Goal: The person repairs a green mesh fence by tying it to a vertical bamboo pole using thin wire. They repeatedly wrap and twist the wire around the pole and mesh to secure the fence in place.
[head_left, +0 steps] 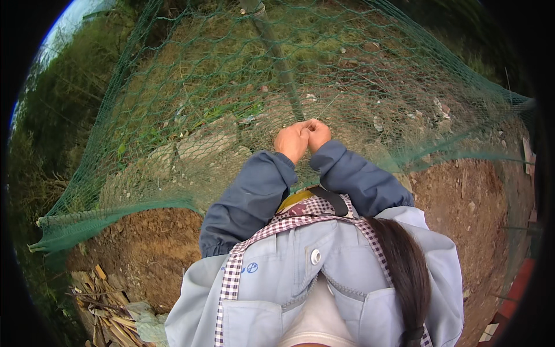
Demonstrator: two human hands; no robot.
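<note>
My left hand (292, 143) and my right hand (318, 135) meet at the middle of the view, fingers closed together on the green netting (191, 69). The exact strands or small part they pinch are hidden by the fingers. Just beyond them, a long grey-green pole (274, 58) runs from the top of the view down toward my hands. The mesh spreads wide around them, with a bunched lower edge sagging across the ground.
Brown soil (133, 254) lies at both sides of me. Stone slabs (205, 139) and weeds show through the net. Dense bushes (58, 115) stand on the left. Split wood (107, 306) is piled at lower left, and red objects (514, 289) lie at lower right.
</note>
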